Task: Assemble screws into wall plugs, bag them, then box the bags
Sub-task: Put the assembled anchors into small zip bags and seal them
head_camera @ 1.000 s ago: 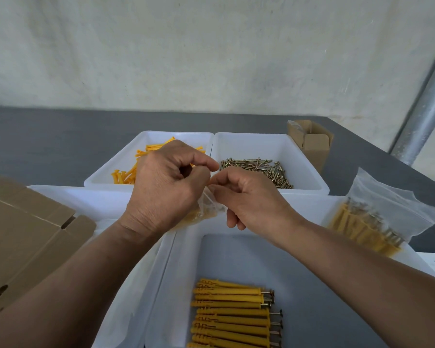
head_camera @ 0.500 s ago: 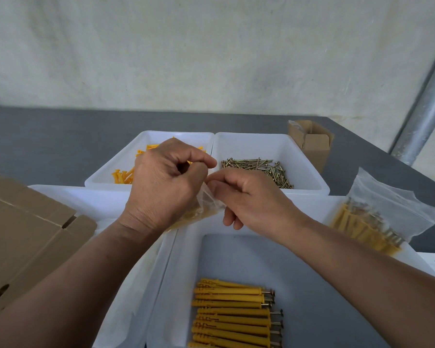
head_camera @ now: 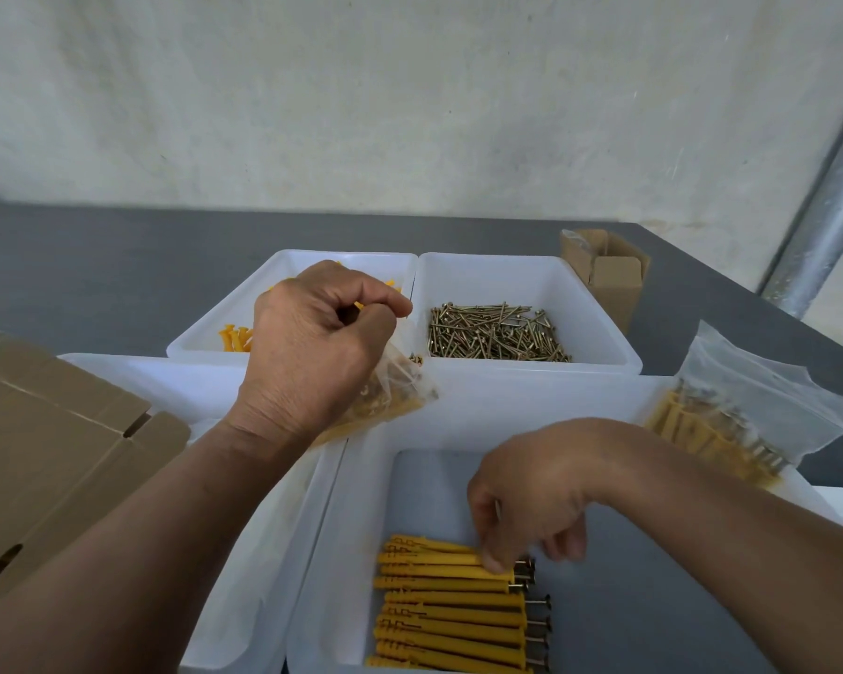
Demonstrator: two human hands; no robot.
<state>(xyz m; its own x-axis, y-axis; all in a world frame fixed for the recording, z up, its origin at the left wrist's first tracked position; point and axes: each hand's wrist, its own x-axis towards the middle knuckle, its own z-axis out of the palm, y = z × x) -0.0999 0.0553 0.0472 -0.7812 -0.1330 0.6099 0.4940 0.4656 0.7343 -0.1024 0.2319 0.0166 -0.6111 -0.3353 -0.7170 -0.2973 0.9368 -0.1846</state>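
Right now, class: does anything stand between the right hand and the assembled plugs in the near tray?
Nothing visible does. The right hand has its fingertips on the assembled plugs in the near tray; the left hand holds the bag aside.

I'm at a packing bench in a plain workshop: a dark grey flat tabletop [head_camera: 93,265] against a bare whitish plaster wall [head_camera: 410,99], white plastic bins [head_camera: 531,368] sorting loose brass-coloured screws [head_camera: 497,333] and yellow plastic wall plugs [head_camera: 234,337], brown cardboard cartons [head_camera: 609,279], a grey metal pole [head_camera: 828,221].
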